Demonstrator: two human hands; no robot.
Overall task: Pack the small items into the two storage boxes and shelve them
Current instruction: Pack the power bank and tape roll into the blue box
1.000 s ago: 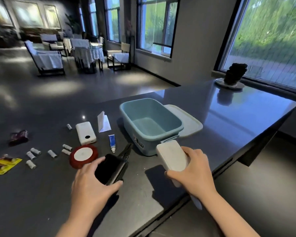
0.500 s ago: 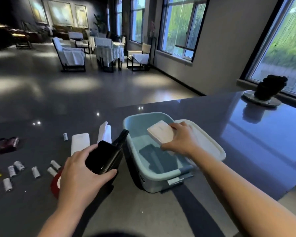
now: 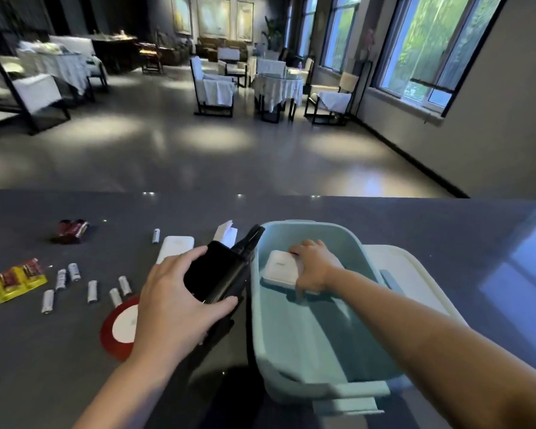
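A light blue storage box (image 3: 294, 388) stands open on the dark table, its white lid (image 3: 409, 277) lying under its right side. My right hand (image 3: 314, 266) reaches into the box and holds a white flat device (image 3: 279, 270) low against the box floor. My left hand (image 3: 174, 301) grips a black device (image 3: 217, 274) just left of the box rim, lifted off the table. A white power bank (image 3: 175, 247), a red tape roll (image 3: 119, 328), several small white batteries (image 3: 92, 291) and a folded white paper (image 3: 226, 235) lie to the left.
A yellow battery pack (image 3: 17, 281) and a dark red packet (image 3: 70, 231) lie at the far left of the table (image 3: 384, 218). Beyond the table's far edge is an open floor with draped chairs and tables. Windows line the right wall.
My right hand has lowered the white device from the box's rim down to its floor. My left hand has carried the black device up and right, closer to the box.
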